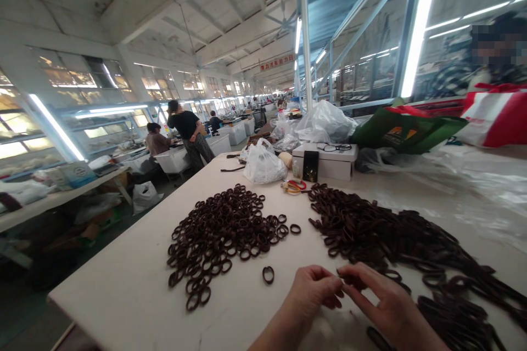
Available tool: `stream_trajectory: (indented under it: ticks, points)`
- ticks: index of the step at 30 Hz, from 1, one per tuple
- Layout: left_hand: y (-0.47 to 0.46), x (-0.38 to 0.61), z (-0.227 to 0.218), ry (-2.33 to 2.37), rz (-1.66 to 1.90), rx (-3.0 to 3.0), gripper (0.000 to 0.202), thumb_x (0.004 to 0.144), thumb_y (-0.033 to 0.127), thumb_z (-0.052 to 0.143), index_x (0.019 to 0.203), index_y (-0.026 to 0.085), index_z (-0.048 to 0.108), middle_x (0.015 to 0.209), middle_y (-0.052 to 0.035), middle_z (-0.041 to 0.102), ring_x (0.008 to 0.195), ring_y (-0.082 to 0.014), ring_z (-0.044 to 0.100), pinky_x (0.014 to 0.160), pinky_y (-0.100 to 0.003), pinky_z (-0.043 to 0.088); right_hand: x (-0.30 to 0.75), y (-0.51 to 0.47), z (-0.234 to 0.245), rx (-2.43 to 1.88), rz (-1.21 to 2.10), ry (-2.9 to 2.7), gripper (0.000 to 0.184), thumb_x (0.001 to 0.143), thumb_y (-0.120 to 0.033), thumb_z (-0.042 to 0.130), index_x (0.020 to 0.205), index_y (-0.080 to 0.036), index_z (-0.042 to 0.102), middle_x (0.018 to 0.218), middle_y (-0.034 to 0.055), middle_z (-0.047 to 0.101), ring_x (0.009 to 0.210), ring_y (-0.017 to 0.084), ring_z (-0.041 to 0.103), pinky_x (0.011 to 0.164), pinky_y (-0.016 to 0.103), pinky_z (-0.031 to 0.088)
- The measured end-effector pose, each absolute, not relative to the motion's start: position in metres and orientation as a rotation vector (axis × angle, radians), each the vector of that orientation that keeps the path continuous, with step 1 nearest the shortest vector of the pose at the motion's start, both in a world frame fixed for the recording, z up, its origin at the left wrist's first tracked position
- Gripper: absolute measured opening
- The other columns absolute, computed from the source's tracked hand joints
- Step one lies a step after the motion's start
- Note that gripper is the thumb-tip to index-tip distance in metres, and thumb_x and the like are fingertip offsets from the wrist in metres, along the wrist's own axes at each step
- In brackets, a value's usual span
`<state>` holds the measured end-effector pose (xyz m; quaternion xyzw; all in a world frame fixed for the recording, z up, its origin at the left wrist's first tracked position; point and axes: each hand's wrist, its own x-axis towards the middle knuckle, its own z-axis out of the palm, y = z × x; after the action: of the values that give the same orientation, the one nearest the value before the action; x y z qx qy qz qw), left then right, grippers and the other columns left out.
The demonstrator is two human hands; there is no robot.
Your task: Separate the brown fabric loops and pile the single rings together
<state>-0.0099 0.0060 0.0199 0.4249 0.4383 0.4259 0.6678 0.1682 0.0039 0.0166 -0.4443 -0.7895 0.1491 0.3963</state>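
Mix-ups seem the likeliest snag tbh: a loose brown ring (pixel 269 282) is seen just on the near side of the ring pile (pixel 230 222), and it could get knocked if the left hand (pixel 309 289) is swung that way. Dark strips (pixel 382 227) are heaped right of that pile on the desk (pixel 140 290). Nearer than the pile, the right hand's (pixel 382 292) bent fingertips are met by the left's; whether anything's gripped can't be told.
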Motion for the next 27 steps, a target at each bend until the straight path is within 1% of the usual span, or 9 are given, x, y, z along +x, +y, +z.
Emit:
stream_trajectory:
  ticks: [4, 8, 11, 14, 16, 18, 20, 23, 27]
  points:
    - [0.003, -0.008, 0.023, 0.983, 0.966, 1.003, 0.026, 0.057, 0.034, 0.071, 0.064, 0.011, 0.059, 0.052, -0.0012, 0.055, 0.042, -0.0094, 0.045, 0.044, -0.019, 0.032, 0.163, 0.003, 0.016, -1.176, 0.637, -1.972, 0.02, 0.086, -0.031, 0.05, 0.092, -0.022, 0.067, 0.086, 0.0019, 0.07, 0.079, 0.016, 0.066, 0.073, 0.023, 0.052]
    - [-0.002, -0.004, 0.025, 0.874, 0.923, 1.014, 0.025, 0.051, 0.026, 0.072, 0.067, 0.01, 0.061, 0.058, -0.0007, 0.056, 0.047, -0.0091, 0.047, 0.049, -0.019, 0.038, 0.163, 0.003, 0.015, -1.276, 0.655, -1.954, 0.021, 0.083, -0.031, 0.049, 0.088, -0.021, 0.067, 0.086, 0.0029, 0.069, 0.079, 0.018, 0.064, 0.073, 0.026, 0.05]
    - [0.0, -0.005, 0.022, 0.902, 0.947, 1.076, 0.023, 0.052, 0.025, 0.07, 0.068, 0.01, 0.063, 0.06, -0.0011, 0.057, 0.049, -0.0094, 0.047, 0.051, -0.02, 0.04, 0.164, 0.001, 0.02, -1.341, 0.669, -1.9, 0.021, 0.081, -0.032, 0.048, 0.085, -0.021, 0.065, 0.081, 0.0026, 0.067, 0.075, 0.018, 0.062, 0.07, 0.026, 0.048]
    - [0.006, -0.011, 0.019, 1.025, 1.005, 1.181, 0.017, 0.056, 0.024, 0.064, 0.066, 0.011, 0.062, 0.054, -0.0002, 0.056, 0.047, -0.0106, 0.046, 0.048, -0.021, 0.038, 0.165, -0.001, 0.029, -1.299, 0.875, -1.878, 0.023, 0.082, -0.035, 0.045, 0.081, -0.02, 0.063, 0.072, 0.0011, 0.063, 0.07, 0.017, 0.058, 0.064, 0.025, 0.046]
    - [0.01, -0.016, 0.018, 1.09, 1.049, 1.229, 0.014, 0.058, 0.022, 0.059, 0.067, 0.011, 0.063, 0.052, 0.0, 0.055, 0.047, -0.0109, 0.046, 0.048, -0.02, 0.036, 0.165, -0.003, 0.035, -1.237, 1.064, -1.869, 0.025, 0.084, -0.038, 0.045, 0.082, -0.019, 0.062, 0.071, 0.0007, 0.059, 0.068, 0.016, 0.056, 0.062, 0.023, 0.045]
    - [0.014, -0.02, 0.017, 1.127, 1.084, 1.259, 0.014, 0.058, 0.02, 0.057, 0.067, 0.011, 0.064, 0.053, 0.0002, 0.056, 0.049, -0.0101, 0.044, 0.048, -0.02, 0.033, 0.163, -0.005, 0.039, -1.173, 1.177, -1.878, 0.024, 0.083, -0.038, 0.047, 0.082, -0.019, 0.06, 0.072, 0.0004, 0.056, 0.068, 0.015, 0.054, 0.061, 0.022, 0.044]
    - [0.015, -0.021, 0.017, 1.142, 1.107, 1.286, 0.013, 0.058, 0.018, 0.057, 0.067, 0.011, 0.064, 0.055, 0.0008, 0.056, 0.051, -0.0093, 0.042, 0.049, -0.019, 0.031, 0.161, -0.006, 0.039, -1.119, 1.152, -1.911, 0.019, 0.082, -0.036, 0.049, 0.077, -0.019, 0.057, 0.073, 0.0005, 0.054, 0.069, 0.015, 0.053, 0.062, 0.022, 0.045]
    - [0.012, -0.018, 0.016, 1.139, 1.105, 1.328, 0.011, 0.059, 0.018, 0.059, 0.067, 0.012, 0.063, 0.057, 0.0011, 0.056, 0.054, -0.0098, 0.042, 0.05, -0.019, 0.03, 0.158, -0.005, 0.033, -1.109, 0.94, -1.968, 0.015, 0.08, -0.029, 0.048, 0.07, -0.019, 0.051, 0.075, 0.0009, 0.054, 0.07, 0.014, 0.053, 0.062, 0.022, 0.045]
    - [0.004, -0.009, 0.015, 1.116, 1.022, 1.333, 0.009, 0.063, 0.02, 0.058, 0.069, 0.014, 0.059, 0.055, 0.0008, 0.056, 0.051, -0.0125, 0.047, 0.05, -0.022, 0.034, 0.157, -0.003, 0.018, -1.269, 0.67, -2.0, 0.009, 0.079, -0.025, 0.047, 0.072, -0.02, 0.05, 0.067, -0.0014, 0.054, 0.062, 0.014, 0.052, 0.057, 0.022, 0.042]
